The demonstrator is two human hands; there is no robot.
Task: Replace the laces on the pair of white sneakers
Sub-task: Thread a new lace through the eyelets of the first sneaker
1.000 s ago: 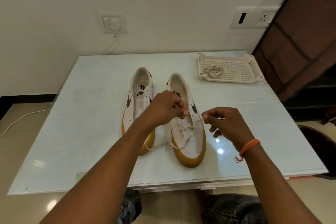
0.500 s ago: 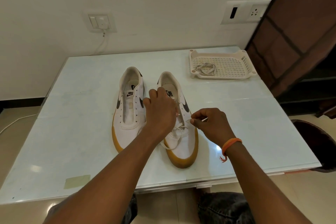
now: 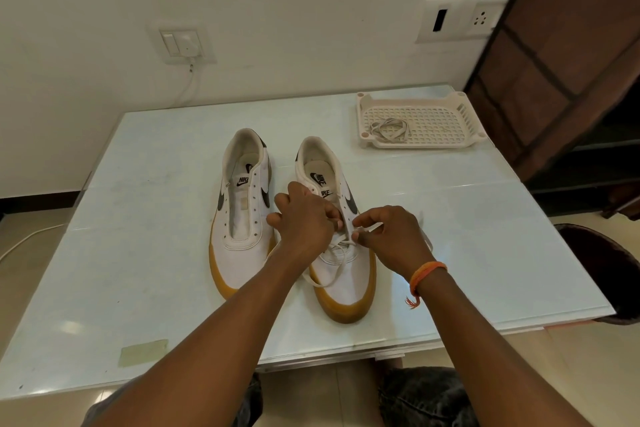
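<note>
Two white sneakers with gum soles stand side by side on the pale glass table [image 3: 138, 270], toes toward me. The left sneaker [image 3: 242, 211] has bare eyelets and no lace. The right sneaker [image 3: 343, 274] carries a white lace [image 3: 332, 267] through its lowest eyelets, with a loose loop hanging over its left side. My left hand [image 3: 304, 218] is curled over the middle of this shoe, fingers at the eyelets. My right hand [image 3: 388, 236] pinches the lace end beside the shoe's right edge.
A cream perforated tray [image 3: 436, 118] at the table's far right holds a coiled lace [image 3: 388, 128]. A strip of tape [image 3: 143, 352] sticks near the table's front edge. A dark chair [image 3: 602, 270] stands at the right, a brown door behind it.
Both hands have moved closer together over the right sneaker; my left hand slid forward onto the eyelets. The camera tilted, so the scene sits a little differently in the frame.
</note>
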